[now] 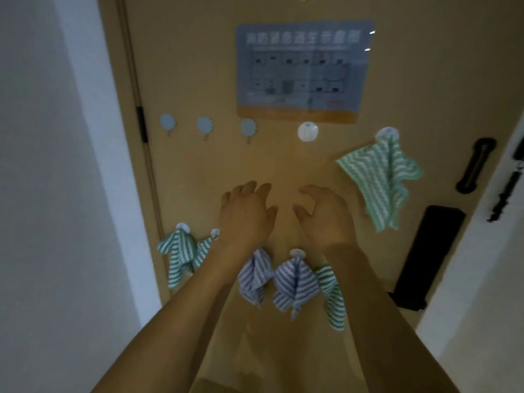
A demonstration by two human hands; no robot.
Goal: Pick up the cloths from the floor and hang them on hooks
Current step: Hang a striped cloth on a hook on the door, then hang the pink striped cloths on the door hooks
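Carrier: tan door (283,171), upright, facing the camera.
Upper part: blue poster (303,69) stuck flat, print blurred.
Upper hook row: three blue hooks (205,125) bare at left; white round hook (307,131) bare, just right of them.
Far right hook: green striped cloth (380,177) hung from it, spread wide.
Lower left: two green striped cloths (181,253) hung side by side on small hooks.
Lower middle: two blue striped cloths (295,282) hung, with another green cloth (331,293) touching on the right.
Right edge: black handle (476,165) and black lock panel (425,256).
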